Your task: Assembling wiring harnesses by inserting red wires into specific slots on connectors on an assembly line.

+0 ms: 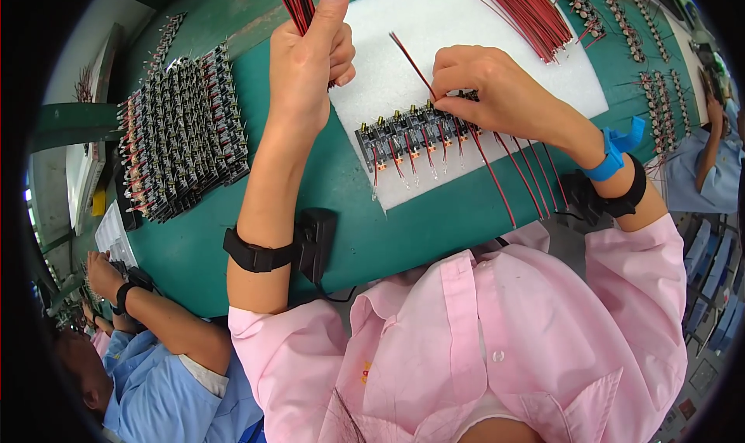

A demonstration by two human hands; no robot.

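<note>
Circuit board strip (396, 138) on white foam sheet (574, 94) — best to guide the red-black wire (411, 62), pinched low in the right hand (493, 84), gently and squarely — with the wire bundle (292, 2) fisted in the left hand (313, 51) clear of the trailing leads (492, 174).

This is an electronics assembly workshop: a green table (194, 261) carries stacked circuit boards (182, 133) and, on a white foam sheet (380, 28), a pile of red-and-black wires (528, 16), while co-workers (167, 385) in light-blue shirts appear on both sides.
</note>
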